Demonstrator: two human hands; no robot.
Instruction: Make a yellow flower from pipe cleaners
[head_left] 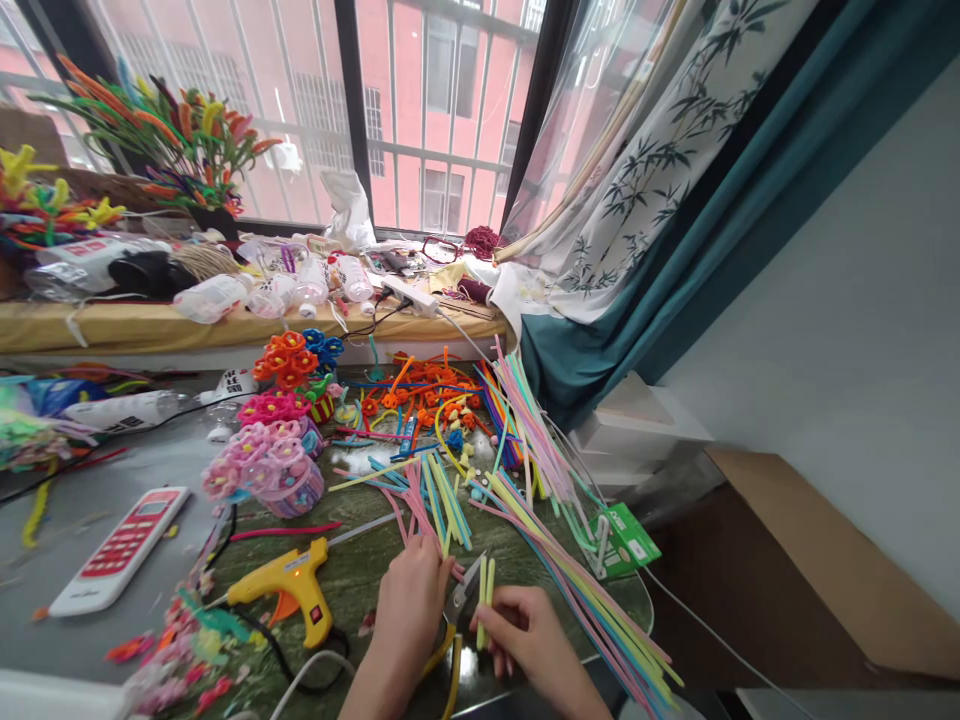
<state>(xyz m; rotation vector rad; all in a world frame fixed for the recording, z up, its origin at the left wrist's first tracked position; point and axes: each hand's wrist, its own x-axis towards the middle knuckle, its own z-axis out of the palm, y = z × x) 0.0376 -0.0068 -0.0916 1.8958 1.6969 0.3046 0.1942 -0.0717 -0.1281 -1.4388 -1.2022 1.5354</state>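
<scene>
My left hand is closed at the near end of a bunch of cut pink pipe cleaners, and a pink end shows by its fingertips. My right hand pinches short yellow-green pipe cleaner pieces, held upright. Between the hands are scissors with yellow handles; the blades point up and to the right, beside the yellow-green pieces. Just beyond my left hand lie cut blue and yellow pipe cleaner lengths. Long mixed pipe cleaners stretch along the table to the right of my right hand.
A yellow glue gun with a cord lies left of my left hand, near a white remote. Pipe-cleaner flower pots and orange pieces stand farther back. A green card sits at the table's right edge.
</scene>
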